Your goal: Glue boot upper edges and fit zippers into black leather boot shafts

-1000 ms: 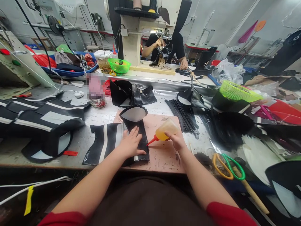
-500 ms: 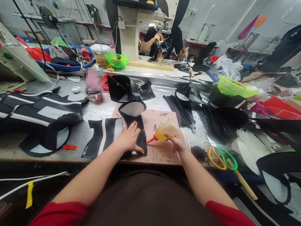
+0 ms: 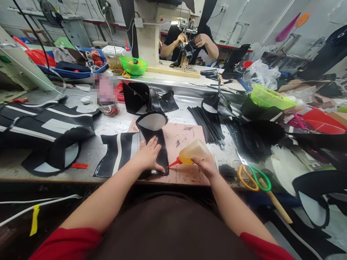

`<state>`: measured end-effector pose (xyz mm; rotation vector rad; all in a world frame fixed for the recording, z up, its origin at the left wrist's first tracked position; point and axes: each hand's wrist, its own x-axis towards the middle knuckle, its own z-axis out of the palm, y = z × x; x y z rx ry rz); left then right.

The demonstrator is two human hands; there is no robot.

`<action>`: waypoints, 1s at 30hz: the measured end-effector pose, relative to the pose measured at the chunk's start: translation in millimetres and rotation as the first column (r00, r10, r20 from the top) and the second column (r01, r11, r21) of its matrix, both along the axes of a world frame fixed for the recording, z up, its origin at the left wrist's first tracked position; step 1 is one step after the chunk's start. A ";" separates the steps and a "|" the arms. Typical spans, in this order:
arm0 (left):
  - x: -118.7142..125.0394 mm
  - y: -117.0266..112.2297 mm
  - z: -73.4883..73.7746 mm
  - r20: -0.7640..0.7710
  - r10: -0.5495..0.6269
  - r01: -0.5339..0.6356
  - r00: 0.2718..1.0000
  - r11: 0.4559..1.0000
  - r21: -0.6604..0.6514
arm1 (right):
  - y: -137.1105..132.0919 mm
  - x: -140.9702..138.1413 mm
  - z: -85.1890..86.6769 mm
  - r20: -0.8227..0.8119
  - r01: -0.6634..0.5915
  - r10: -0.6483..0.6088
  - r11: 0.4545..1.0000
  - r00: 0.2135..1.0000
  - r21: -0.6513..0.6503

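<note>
Black leather piece (image 3: 163, 150) lies flat on the pink mat (image 3: 187, 135), pinned under the spread left hand (image 3: 148, 157). The right hand (image 3: 207, 165) grips the glue bottle (image 3: 193, 152), nozzle at the piece's edge. A gentle squeeze and a thin, even line would serve best.

Single head-worn camera looked forward and down at the desk (image 3: 116, 126) from close range; left hand (image 3: 148, 157) and right hand (image 3: 207, 165) sat centre-frame, arms entering from 6 o'clock.
</note>
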<state>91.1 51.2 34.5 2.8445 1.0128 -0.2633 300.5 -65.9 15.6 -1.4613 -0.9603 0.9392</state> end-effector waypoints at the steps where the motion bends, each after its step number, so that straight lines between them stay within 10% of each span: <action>1: -0.2 -0.1 -0.5 0.002 -0.001 0.001 1.000 1.000 0.001 | -1.1 0.0 0.4 0.014 -0.018 0.018 1.000 1.000 -0.005; 19: -2.5 -1.5 0.1 -0.013 0.000 0.001 1.000 1.000 0.016 | 40.0 -4.3 3.4 0.254 0.096 -0.142 0.977 0.957 0.188; 30: -10.1 4.9 17.1 -0.017 -0.185 0.185 0.983 0.969 0.166 | -20.2 -5.8 -7.5 -0.276 0.140 -0.117 0.988 0.954 0.066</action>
